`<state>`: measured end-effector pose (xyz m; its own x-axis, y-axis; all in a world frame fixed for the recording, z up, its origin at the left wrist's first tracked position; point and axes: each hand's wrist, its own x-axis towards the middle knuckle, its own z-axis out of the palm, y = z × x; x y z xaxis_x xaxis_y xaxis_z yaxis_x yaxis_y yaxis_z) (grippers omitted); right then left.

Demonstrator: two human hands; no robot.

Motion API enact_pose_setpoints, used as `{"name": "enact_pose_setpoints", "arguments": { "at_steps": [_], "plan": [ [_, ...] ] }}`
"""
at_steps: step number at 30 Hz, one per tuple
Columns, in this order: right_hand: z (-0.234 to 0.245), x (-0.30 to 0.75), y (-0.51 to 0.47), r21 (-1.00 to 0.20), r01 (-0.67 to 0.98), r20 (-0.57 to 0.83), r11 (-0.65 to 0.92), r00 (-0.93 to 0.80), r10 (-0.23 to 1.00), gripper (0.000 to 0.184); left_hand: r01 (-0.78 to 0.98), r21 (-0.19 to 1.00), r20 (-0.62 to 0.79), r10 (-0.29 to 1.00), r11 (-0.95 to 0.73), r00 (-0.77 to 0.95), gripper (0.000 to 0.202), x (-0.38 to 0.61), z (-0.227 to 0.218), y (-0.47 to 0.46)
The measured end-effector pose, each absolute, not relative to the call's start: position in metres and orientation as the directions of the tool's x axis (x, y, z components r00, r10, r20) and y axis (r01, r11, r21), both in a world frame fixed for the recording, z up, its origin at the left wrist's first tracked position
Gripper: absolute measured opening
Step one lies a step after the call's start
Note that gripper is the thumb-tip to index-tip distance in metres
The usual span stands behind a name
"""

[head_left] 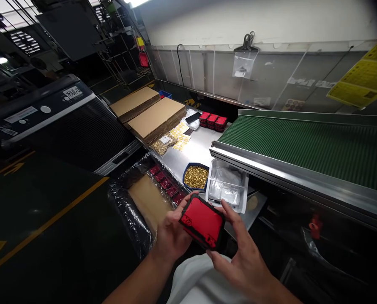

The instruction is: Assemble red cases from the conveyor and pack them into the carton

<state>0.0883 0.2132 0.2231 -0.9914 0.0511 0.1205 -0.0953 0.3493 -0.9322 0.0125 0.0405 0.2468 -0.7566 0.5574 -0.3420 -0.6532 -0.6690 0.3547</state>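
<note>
A flat red and black case (203, 220) sits between both my hands, low in the middle of the view. My left hand (171, 234) grips its left edge with the thumb on top. My right hand (239, 253) holds its right side, fingers spread along the edge. Just beyond the case stand a blue tray of small brass parts (196, 176) and a clear plastic bin of plastic bags (228, 185). To the left, a carton lined with plastic film (144, 198) holds a row of red cases (168, 183).
A green conveyor belt (302, 143) runs along the right with a steel rail at its front. On the steel table (195, 152) lie stacked red cases (213, 121), a bag of brass parts (162, 145), yellow labels, a phone and flat cardboard sheets (153, 116). A dark machine (58, 122) stands left.
</note>
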Motion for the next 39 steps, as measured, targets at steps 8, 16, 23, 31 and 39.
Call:
{"name": "enact_pose_setpoints", "arguments": {
  "at_steps": [8, 16, 23, 31, 39],
  "plan": [
    [0.223, 0.096, 0.214, -0.936, -0.2, 0.199, 0.291, -0.979, -0.036, 0.094, -0.523, 0.618, -0.319, 0.42, -0.587, -0.85, 0.021, 0.004, 0.243, 0.045],
    [0.223, 0.092, 0.212, -0.921, 0.166, -0.066, -0.352, -0.958, -0.28, 0.062, -0.55, 0.608, -0.319, 0.458, -0.572, -0.829, 0.034, 0.009, 0.239, 0.043],
    [0.186, 0.089, 0.218, -0.634, 0.646, -0.255, -0.424, -0.693, -0.675, 0.081, -0.759, 0.15, -0.457, 0.636, -0.633, -0.622, 0.067, 0.019, 0.235, 0.044],
    [0.027, 0.102, 0.282, -0.581, 0.594, -0.533, 0.557, -0.795, 0.291, 0.047, -0.687, 0.37, -0.622, 0.382, -0.625, -0.683, 0.072, 0.024, 0.227, 0.043],
    [-0.024, 0.099, 0.287, -0.52, 0.429, -0.376, 0.738, -0.891, 0.253, 0.025, -0.667, 0.334, -0.747, 0.244, -0.666, -0.618, 0.071, 0.025, 0.244, 0.057]
  ]
}}
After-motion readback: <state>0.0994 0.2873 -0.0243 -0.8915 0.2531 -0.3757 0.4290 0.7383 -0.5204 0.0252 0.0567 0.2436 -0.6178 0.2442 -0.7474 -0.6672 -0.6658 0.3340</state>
